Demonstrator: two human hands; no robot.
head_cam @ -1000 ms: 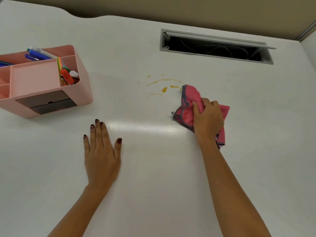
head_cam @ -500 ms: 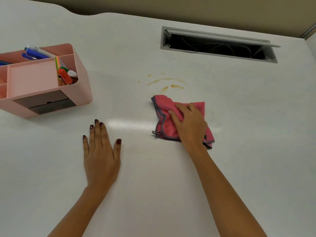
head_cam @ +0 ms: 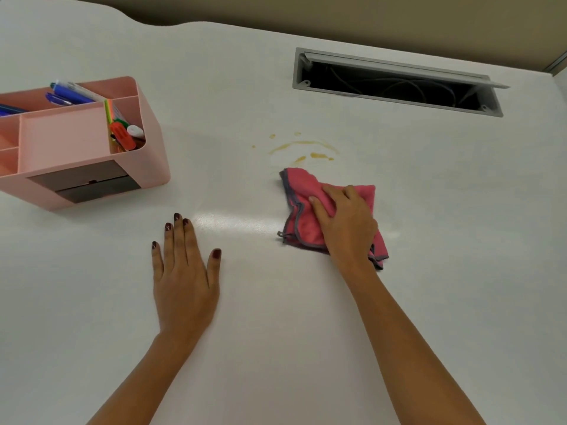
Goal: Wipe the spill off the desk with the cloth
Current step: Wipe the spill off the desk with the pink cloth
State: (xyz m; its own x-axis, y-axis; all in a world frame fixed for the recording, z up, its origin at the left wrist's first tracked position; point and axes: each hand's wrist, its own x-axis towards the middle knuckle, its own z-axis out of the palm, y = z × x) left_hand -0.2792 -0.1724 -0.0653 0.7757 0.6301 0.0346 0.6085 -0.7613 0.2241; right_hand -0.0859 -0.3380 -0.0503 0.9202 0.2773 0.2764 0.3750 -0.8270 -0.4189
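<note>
Cloth pressed to desk just short of the spill

Pink organiser [head_cam: 92,167] stands at the far left of the white desk [head_cam: 276,348], its back compartments holding blue pens [head_cam: 72,95] and its right compartment holding orange and green markers [head_cam: 122,138]; two grey drawer fronts face the person.

Nearer the middle, the left hand [head_cam: 184,283] lies palm down on the bare desk, fingers straight and close together, thumb spread, holding nothing.

Right of it, beyond a bright streak of reflected light, the pink cloth [head_cam: 302,210] with grey edging lies crumpled on the surface. The right hand [head_cam: 346,223] rests on top of it, fingers curled into the fabric and gripping a fold while pressing it down.

Just beyond the cloth's far corner, but apart from it, sits the spill [head_cam: 306,150]: thin yellow-brown arcs and small drops.

Further back and to the right, an open cable hatch [head_cam: 395,82] is set into the desk, dark inside, with cables visible and its grey flap raised.
</note>
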